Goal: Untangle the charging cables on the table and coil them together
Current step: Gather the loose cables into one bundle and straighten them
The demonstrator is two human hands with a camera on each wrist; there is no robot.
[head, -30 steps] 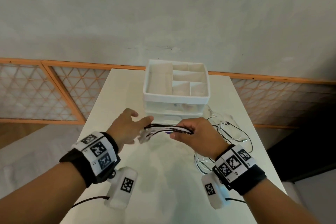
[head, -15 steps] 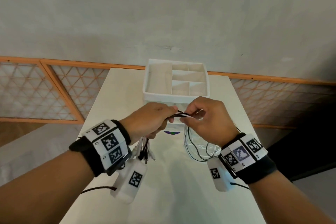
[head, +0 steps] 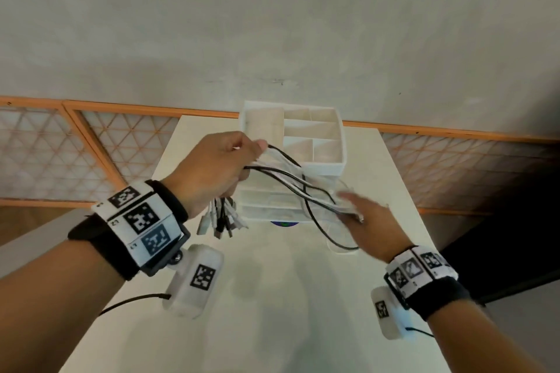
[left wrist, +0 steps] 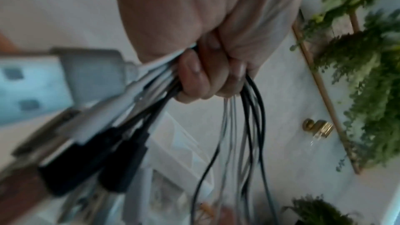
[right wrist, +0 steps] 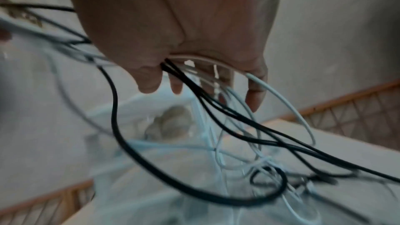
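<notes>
My left hand [head: 218, 172] is raised in front of the organiser and grips a bundle of black and white charging cables [head: 291, 179] in its fist [left wrist: 205, 74]. Their plug ends [head: 221, 221] hang in a bunch below that fist [left wrist: 108, 151]. The cables slope down to the right to my right hand [head: 360, 212], which is blurred. There its fingers are stretched out, and the strands run between thumb and fingers [right wrist: 190, 74]. Beyond the right hand the cables [right wrist: 216, 114] fall in loose loops onto the white table [head: 272, 297].
A white drawer organiser [head: 315, 166] with open top compartments stands at the back middle of the table, right behind the cables. The narrow table's side edges are close to both hands. An orange-framed lattice railing [head: 91, 154] and a grey wall lie behind.
My left hand rose up and to the left with the cable bundle. My right hand slid away from it, down and to the right along the cables, and its fingers loosened.
</notes>
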